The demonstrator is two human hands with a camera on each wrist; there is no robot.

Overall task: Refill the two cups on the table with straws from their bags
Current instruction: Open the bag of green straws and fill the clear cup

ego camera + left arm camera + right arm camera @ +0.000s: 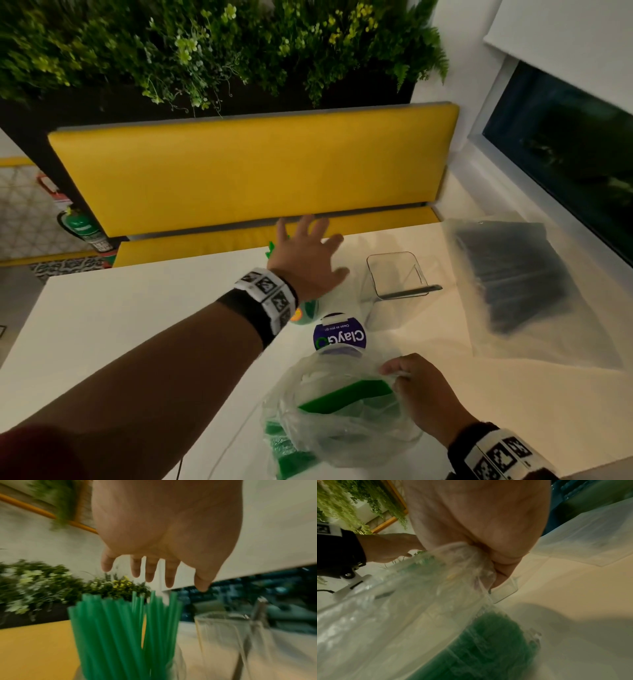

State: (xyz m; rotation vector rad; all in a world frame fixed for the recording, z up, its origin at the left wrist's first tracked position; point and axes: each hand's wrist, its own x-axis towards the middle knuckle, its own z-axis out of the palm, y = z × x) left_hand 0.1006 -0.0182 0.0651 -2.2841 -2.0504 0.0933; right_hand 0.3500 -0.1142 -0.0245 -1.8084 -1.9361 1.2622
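a person stands at a white table (137,325), midway through restocking straws. the left hand (306,255) hangs over the round cup of green straws (123,632) with its fingers (150,573) spread and straight, gripping nothing and, in the left wrist view, clear of the straw tips; the likely reading is that this cup has its share and the hand is free for the next step. the right hand (423,394) pinches the gathered mouth of the thin clear bag of green straws (342,411), fingers curled tight on the plastic, most likely to stop the rest spilling out while the bag lies at the near edge of the table. just beyond it sits a round tub with a purple label (339,335), and past that the square clear cup (397,277), which holds what appears to be a single dark straw leaning at its rim and otherwise looks unfilled. to the right, well apart from both hands, the flat bag of black straws (510,274) lies untouched, placed beside the cup it seems meant to feed. by this judgement the green half is about done and the black half has yet to begin. a yellow bench (253,171) and a planter of greenery (205,44) back the scene.
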